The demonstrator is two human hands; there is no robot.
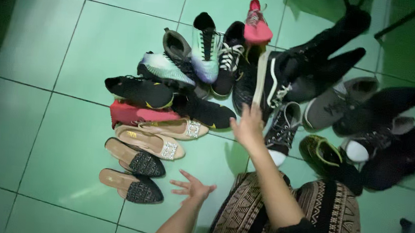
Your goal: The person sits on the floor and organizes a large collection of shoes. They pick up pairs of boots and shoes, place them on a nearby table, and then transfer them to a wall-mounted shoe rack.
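Observation:
My right hand (248, 126) reaches forward into a pile of shoes and grips the white-soled edge of a black sneaker (269, 79) standing on its side. My left hand (193, 186) hovers low over the green tiled floor (63, 70) with fingers spread, holding nothing, just right of a pair of black-toed flat shoes (136, 175). Beige flats with sparkly buckles (164, 137) lie above those. A pink sneaker (257, 24), a pale green sports shoe (168, 68) and a black shoe with yellow trim (138, 90) sit in the pile.
More dark shoes and grey sneakers (334, 104) spread to the right, with a black and green shoe (323, 152) near my patterned skirt (328, 210). A red shoe (133, 113) lies left of centre. Dark furniture legs (402, 18) stand at top right.

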